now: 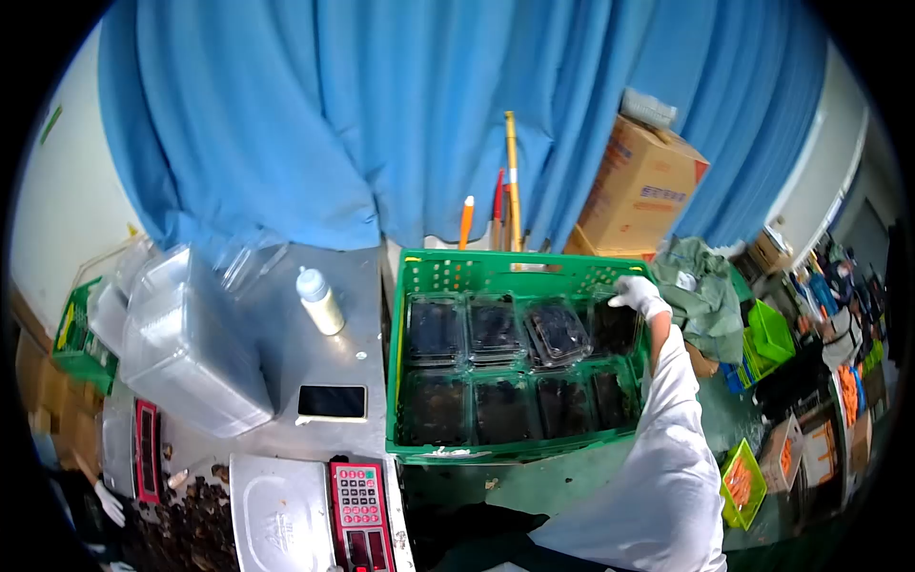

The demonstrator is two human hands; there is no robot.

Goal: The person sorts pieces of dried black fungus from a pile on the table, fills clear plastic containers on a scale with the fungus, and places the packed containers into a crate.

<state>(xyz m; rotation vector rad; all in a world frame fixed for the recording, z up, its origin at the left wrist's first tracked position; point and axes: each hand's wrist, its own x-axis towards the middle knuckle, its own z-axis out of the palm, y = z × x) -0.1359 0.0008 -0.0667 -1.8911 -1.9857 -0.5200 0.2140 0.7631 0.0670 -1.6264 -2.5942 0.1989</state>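
Note:
My right hand (640, 296), in a white glove, reaches over the right end of a green crate (515, 453). Its fingers are bent down at a clear box (615, 329) with dark contents in the back right corner. More clear boxes of dark pieces, such as one tilted box (558, 334), lie in rows inside the crate. My left hand does not show. Left of the crate, a scale (286, 515) with a red keypad stands on the metal table (357, 286).
A bottle (319, 301), a phone (332, 402) and stacked clear containers (191, 343) are on the table. Dark pieces (195, 520) lie by the scale. Another person's gloved hand (110, 503) is at lower left. A cardboard box (643, 186) stands behind the crate.

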